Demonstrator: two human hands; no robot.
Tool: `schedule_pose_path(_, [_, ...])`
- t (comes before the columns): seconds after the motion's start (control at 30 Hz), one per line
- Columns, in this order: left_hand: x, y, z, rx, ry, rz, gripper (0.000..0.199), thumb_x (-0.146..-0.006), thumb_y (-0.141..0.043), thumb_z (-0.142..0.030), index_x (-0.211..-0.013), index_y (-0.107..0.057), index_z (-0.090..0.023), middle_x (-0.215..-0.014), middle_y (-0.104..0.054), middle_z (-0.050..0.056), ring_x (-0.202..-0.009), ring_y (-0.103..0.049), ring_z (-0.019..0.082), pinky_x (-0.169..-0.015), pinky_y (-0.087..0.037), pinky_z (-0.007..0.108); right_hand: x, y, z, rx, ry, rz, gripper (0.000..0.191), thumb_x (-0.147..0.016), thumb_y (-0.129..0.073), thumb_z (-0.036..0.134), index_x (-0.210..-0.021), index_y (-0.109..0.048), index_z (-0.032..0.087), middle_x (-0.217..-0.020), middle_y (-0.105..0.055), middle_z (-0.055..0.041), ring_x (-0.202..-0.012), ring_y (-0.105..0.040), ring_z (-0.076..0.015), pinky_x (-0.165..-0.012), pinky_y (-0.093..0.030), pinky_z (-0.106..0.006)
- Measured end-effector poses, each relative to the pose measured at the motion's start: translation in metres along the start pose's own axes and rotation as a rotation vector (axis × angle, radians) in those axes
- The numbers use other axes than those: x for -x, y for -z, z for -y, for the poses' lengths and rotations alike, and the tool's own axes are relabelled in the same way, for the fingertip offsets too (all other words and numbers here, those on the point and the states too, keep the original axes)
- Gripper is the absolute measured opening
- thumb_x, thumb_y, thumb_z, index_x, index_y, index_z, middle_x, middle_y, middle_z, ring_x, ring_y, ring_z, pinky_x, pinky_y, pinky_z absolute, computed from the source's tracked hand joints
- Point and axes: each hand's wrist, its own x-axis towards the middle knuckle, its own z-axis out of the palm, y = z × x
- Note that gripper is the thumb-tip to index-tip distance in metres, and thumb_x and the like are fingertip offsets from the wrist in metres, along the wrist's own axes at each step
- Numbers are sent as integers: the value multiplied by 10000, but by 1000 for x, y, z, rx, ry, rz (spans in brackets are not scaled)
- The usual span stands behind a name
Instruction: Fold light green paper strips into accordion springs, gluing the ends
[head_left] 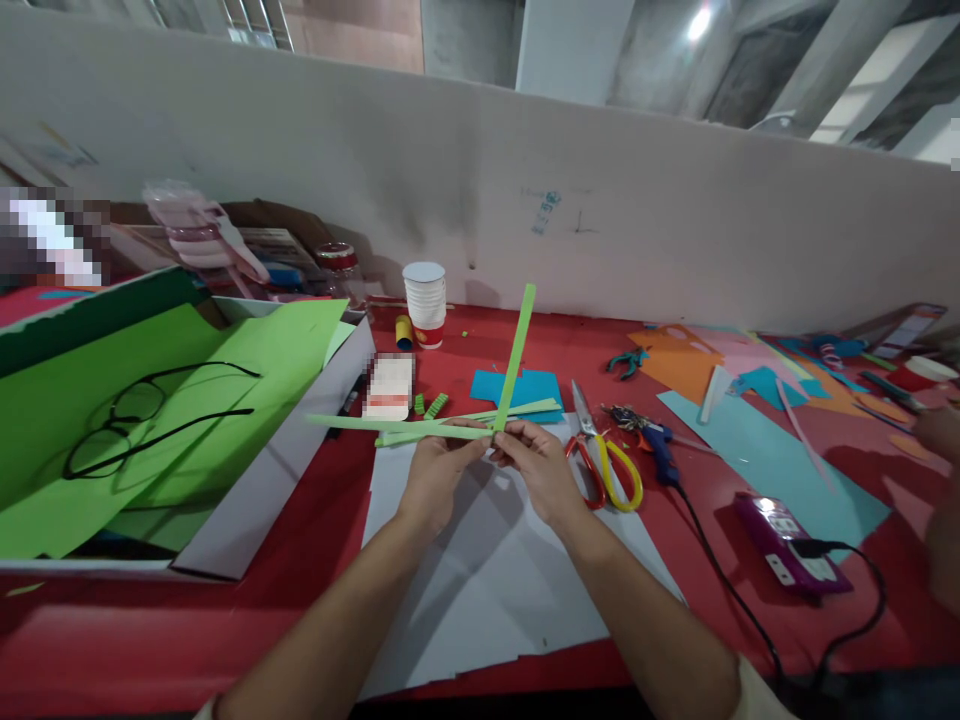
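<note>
My left hand [442,468] pinches one end of a light green paper strip [390,426] that reaches out to the left. Closed in a pinch too, my right hand [534,462] grips a second green paper strip [517,350], which points up and away. The two strip ends meet at a corner between my fingertips; whether they are joined I cannot tell. Both hands are above white paper sheets [480,600]. More pale green strips [536,408] lie just behind, across a blue paper piece [480,386]. Scissors [600,450] with red and yellow handles rest beside my right hand.
At left stands a box [277,500] with green sheets and glasses [112,440]. Stacked paper cups [425,305] are at the back. A glue gun [660,455], its cord, a purple power strip [787,550], pliers [628,362] and coloured paper lie right, near another person's hand [937,440].
</note>
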Motion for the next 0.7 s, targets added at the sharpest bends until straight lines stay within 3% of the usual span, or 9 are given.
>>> schedule_pose_path(0.1, [-2,1,0,19,4,83,163,-596,-703,-133,-756,-674,-145,-729,-682,30,-719,-603,147,-732,-451,262,-1,2,1,-35,-31,-16,123,-675,-691,283,-724,-642,181,-623,-615,31,-571,-550,-98,-600,-435,-240])
schedule_pose_path(0.33, [-5,4,5,58,80,-14,181,-562,-752,-197,-717,-675,-142,-639,-656,20,-602,-572,127,-619,-439,252,-1,4,1,-55,-57,26,116,-671,-695,274,-710,-644,178,-622,-627,20,-569,-550,-103,-595,-421,-245])
schedule_pose_path(0.7, [-7,6,0,28,140,1,299,-469,-825,-211,-692,-637,-142,-597,-629,-14,-548,-554,95,-586,-437,229,-1,6,-8,60,17,25,196,-618,-735,307,-783,-720,204,-608,-650,-2,-538,-554,-137,-566,-456,-280])
